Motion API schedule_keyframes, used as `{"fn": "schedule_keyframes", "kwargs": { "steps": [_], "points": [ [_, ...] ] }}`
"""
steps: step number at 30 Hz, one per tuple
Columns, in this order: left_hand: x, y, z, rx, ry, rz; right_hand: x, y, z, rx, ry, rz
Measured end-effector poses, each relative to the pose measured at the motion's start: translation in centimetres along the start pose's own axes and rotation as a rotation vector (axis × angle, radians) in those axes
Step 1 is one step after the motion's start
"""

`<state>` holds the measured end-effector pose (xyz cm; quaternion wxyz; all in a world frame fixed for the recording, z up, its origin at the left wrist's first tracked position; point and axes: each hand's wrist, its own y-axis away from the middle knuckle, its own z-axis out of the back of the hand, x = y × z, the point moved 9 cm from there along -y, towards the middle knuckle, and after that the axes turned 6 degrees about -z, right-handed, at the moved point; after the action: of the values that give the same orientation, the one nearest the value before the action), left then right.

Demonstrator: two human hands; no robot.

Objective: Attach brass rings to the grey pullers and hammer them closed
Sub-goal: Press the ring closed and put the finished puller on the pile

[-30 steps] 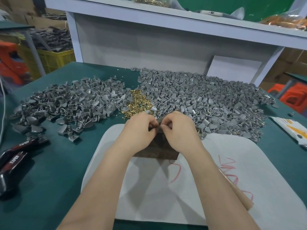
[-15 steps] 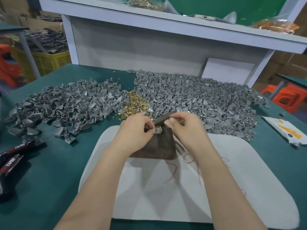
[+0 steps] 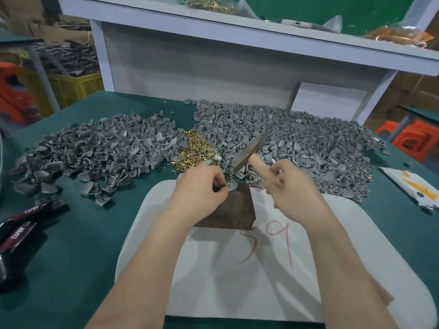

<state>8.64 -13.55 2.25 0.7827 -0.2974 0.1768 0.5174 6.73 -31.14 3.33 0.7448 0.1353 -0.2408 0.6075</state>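
Note:
My left hand point(image 3: 202, 188) pinches a grey puller point(image 3: 231, 185) on the top edge of a dark metal block point(image 3: 234, 210). My right hand point(image 3: 292, 186) grips the wooden handle of a small hammer point(image 3: 249, 153), whose head is raised above and behind the block. A small heap of brass rings point(image 3: 192, 150) lies just behind my left hand. Two large piles of grey pullers spread across the green table, one at the left point(image 3: 95, 150) and one at the right point(image 3: 297, 143).
The block stands on a white pad point(image 3: 261, 269) with red marks. Black tape tools point(image 3: 19, 229) lie at the left edge. A white packet point(image 3: 413, 186) lies at the right. A white shelf point(image 3: 237, 24) rises behind the table.
My right hand left the puller and lifted the hammer over the block. My left hand stayed on the puller at the block's top edge.

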Motion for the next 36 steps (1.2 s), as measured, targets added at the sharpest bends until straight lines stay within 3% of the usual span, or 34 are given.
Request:
{"fn": "schedule_keyframes", "kwargs": {
  "steps": [4,9,13,18,23,24,27,29,33,34,36],
  "points": [
    [1.1,0.1,1.2,-0.097,-0.082,0.092,1.7,2.6,2.2,-0.194,-0.049,0.17],
    [1.6,0.3,1.6,-0.108,-0.08,0.152,4.1,4.0,2.2,-0.207,-0.061,0.293],
    [1.6,0.4,1.7,-0.129,-0.038,0.147,4.7,5.2,3.6,-0.367,-0.126,0.313],
    [1.5,0.4,1.7,-0.105,-0.062,0.171,4.3,4.4,0.8,-0.099,0.083,0.227],
    [1.5,0.4,1.8,-0.148,-0.032,0.16,5.2,5.4,4.1,-0.368,-0.069,0.299],
    [1.6,0.4,1.8,-0.148,-0.031,0.163,5.3,5.4,4.1,-0.354,-0.056,0.306],
    [1.4,0.3,1.7,-0.117,-0.086,0.14,5.0,5.0,0.7,-0.075,0.129,0.257],
    [1.4,0.3,1.7,-0.123,-0.086,0.132,5.1,4.9,0.9,-0.088,0.139,0.244],
    [1.6,0.3,1.8,-0.168,-0.051,0.133,5.5,5.7,4.0,-0.345,-0.058,0.293],
    [1.7,0.3,1.8,-0.164,-0.054,0.132,5.6,5.6,3.8,-0.323,-0.049,0.3],
    [1.6,0.2,1.7,-0.139,-0.073,0.127,5.7,5.3,1.5,-0.117,0.038,0.3]
  ]
}}
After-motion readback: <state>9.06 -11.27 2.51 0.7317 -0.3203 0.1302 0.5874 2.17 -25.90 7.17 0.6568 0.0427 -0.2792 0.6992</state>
